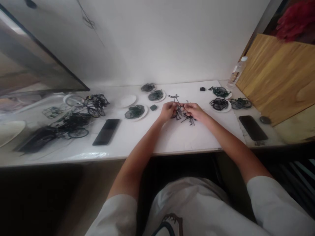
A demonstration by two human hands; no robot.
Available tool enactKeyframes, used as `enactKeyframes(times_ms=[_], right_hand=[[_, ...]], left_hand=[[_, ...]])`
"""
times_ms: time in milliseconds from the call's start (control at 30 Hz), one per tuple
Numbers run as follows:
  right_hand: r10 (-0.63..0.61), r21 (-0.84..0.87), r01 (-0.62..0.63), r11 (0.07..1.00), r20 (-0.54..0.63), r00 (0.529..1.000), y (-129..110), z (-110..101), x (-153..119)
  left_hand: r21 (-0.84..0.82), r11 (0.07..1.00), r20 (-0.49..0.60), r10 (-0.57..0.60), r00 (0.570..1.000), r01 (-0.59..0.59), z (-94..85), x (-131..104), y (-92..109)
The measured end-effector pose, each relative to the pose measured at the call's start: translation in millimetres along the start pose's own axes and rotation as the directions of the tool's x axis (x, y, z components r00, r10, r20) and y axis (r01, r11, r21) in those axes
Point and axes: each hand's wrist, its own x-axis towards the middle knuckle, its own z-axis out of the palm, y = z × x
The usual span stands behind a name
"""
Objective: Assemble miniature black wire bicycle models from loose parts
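Over the white sheet on the table, my left hand [169, 110] is closed on a small dark bicycle frame [175, 98] whose handlebar part sticks up above the fingers. Close beside it on the right, my right hand [193, 109] has its fingers pinched at the same frame; any small part between the fingertips is too small to make out. Under and between the hands lie several thin dark parts [190, 121]. A small dark green piece [153, 107] rests left of my left hand.
White plates [147, 113] with dark wheels and parts stand left and right. Two black phones [106, 131] [252, 127] lie at either side. Piled miniature bicycles [78, 123] are on the left. A clear bottle [236, 72] stands by a wooden board [278, 78] at the right.
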Motion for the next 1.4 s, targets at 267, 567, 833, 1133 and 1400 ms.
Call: enactKeyframes(times_ms=[267,567,833,1133,1400], right_hand=[[0.033,-0.007,-0.032,0.999,0.021,0.999,-3,-2,-1],[0.057,0.010,-0.058,0.998,0.034,0.998,-8,2,-4],[0.050,-0.027,-0.047,0.999,0.090,0.995,-9,4,-5],[0.008,-0.072,-0.005,0.997,0.045,0.999,-6,5,-5],[0.007,-0.109,0.001,0.994,0.077,0.997,-3,2,-4]], left_hand=[[0.012,1.000,0.043,0.019,0.999,-0.019,0.0,1,-1],[0.045,0.999,0.041,0.021,0.999,-0.023,-0.8,2,-1],[0.018,1.000,0.051,-0.016,0.999,0.015,-2.1,1,4],[0.003,0.998,0.038,-0.059,0.998,0.059,0.5,-2,14],[0.006,0.998,0.057,-0.056,0.997,0.056,1.7,-5,17]])
